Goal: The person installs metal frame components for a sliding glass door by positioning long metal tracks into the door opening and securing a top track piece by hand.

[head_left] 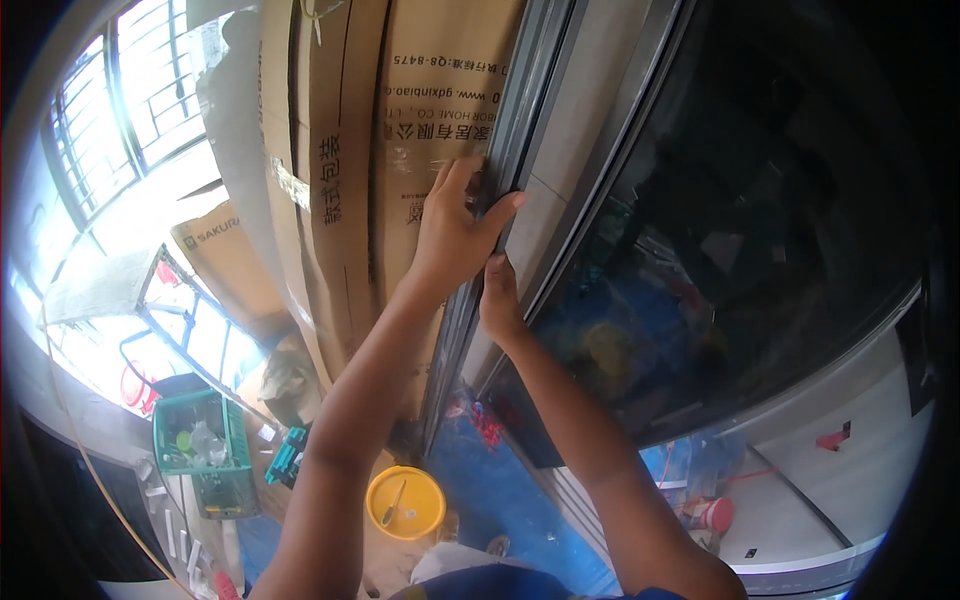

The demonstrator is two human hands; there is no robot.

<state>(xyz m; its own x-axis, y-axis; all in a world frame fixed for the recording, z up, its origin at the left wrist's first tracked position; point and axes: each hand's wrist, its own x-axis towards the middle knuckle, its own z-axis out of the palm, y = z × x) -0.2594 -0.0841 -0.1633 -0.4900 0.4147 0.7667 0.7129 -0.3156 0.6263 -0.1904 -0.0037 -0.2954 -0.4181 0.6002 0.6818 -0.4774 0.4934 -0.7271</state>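
Your left forearm (345, 430) comes nearest. Above it, your left hand (450, 230) is at the dark metal frame (522, 110), fingers bent, thumb spread. Your right hand (502, 305) is just below, thumb raised, other fingers hidden. Whether either hand grips, I cannot tell. Brown cartons (440, 35) stand left of your left hand.

Gleams metallic along the grey frame (522, 110), glossy and glassy across the dark panel (740, 250)! Turns matt cardboard at the cartons (345, 100), smooth plastic at the yellow lid (425, 500).
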